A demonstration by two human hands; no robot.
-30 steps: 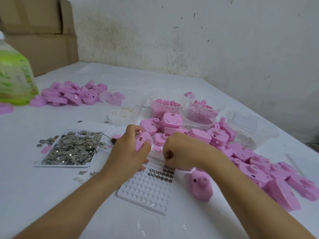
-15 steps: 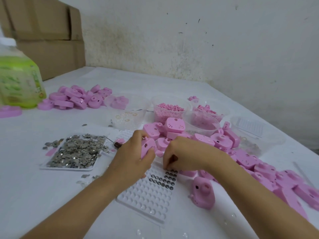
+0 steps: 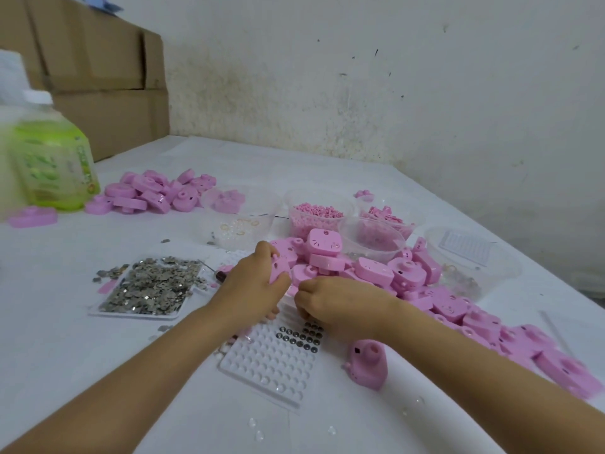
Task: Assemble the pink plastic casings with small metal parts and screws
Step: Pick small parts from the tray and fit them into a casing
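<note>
Smooth, faintly glossy pink casings [image 3: 324, 244] of moulded plastic lie heaped on a matt white bench [image 3: 65, 355]. Thin metal parts [image 3: 150, 286] glint silver-grey beside a satin white plastic dimpled tray [image 3: 271, 365]. Clear plastic tubs [image 3: 370, 237] shine. Behind stand matt brown cardboard boxes [image 3: 98, 70] and a rough, stained plaster wall [image 3: 393, 93].

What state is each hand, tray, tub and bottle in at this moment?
left hand: grips a pink casing.
right hand: fingers curled over the dimpled tray; contents hidden.
dimpled tray: few pockets filled, most empty.
flat tray: heaped with metal pieces.
pellet tub: open, holds pink pellets.
green bottle: upright, capped.
</note>
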